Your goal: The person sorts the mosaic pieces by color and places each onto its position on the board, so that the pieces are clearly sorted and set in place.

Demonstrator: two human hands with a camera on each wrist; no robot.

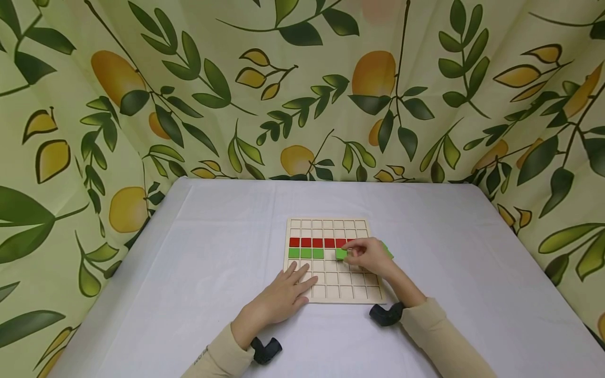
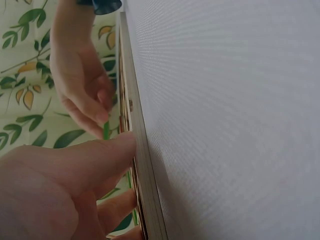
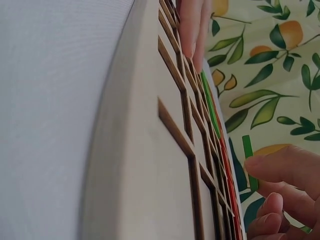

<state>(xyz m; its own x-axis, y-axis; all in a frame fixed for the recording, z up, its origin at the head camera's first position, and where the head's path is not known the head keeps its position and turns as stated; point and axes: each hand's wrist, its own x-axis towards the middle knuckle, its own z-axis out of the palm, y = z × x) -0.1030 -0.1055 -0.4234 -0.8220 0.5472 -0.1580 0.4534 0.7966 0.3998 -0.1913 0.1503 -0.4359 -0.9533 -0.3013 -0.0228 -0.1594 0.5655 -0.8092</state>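
Observation:
A pale wooden grid board point(image 1: 334, 292) lies on the table, with a row of red square tiles point(image 1: 317, 242) and, just below it, several green tiles point(image 1: 306, 253) set in the cells. My right hand point(image 1: 371, 254) pinches a green tile point(image 3: 248, 162) between thumb and fingertips, above the board, to the right of the placed green ones. More green point(image 1: 386, 249) shows behind that hand; how it is held or lies is hidden. Fingers spread, my left hand point(image 1: 283, 295) rests on the board's lower left; its thumb point(image 2: 107, 157) touches the board's edge in the left wrist view.
White cloth point(image 1: 212, 252) covers the table. A dark wrist-worn piece point(image 1: 266, 350) sits at the left wrist and another point(image 1: 386, 315) at the right. A curtain point(image 1: 321, 121) printed with fruit and leaves surrounds the back and sides.

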